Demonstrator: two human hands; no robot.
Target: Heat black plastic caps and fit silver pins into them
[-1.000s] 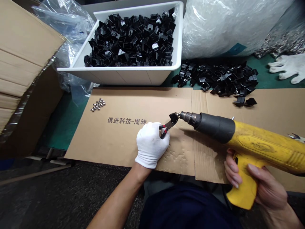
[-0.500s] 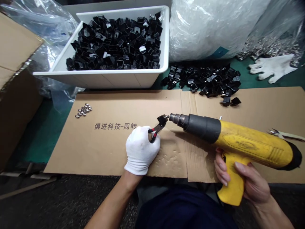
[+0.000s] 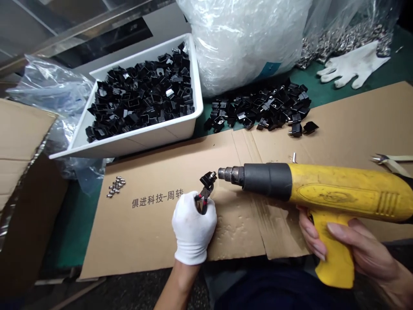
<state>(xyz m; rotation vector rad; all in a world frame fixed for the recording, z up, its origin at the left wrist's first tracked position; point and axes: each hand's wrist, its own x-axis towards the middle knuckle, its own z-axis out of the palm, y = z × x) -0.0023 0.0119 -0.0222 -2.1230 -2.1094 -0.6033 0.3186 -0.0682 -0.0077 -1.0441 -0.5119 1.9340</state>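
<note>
My left hand point(image 3: 194, 226), in a white knit glove, is closed around the red-and-black handles of small pliers point(image 3: 205, 193). The jaws grip a black plastic part point(image 3: 208, 178) with a metal pin at its end. My bare right hand point(image 3: 358, 249) wraps around the grip of a yellow heat gun point(image 3: 348, 189). Its stepped metal nozzle points left, a small gap away from the pin of the black part. Whether the heat gun is running cannot be seen.
Behind stands a white bin point(image 3: 196, 99) full of black parts. A heap of black parts point(image 3: 264, 105) lies beside it. Small metal pins point(image 3: 115, 187) rest on the cardboard sheet point(image 3: 142, 241). At right are cutters point(image 3: 390, 161) and a white glove point(image 3: 353, 66); plastic bags point(image 3: 251, 38) stand behind.
The view has tilted and shifted. The black part in the pliers has turned, its pin still facing the nozzle. Both hands keep their holds.
</note>
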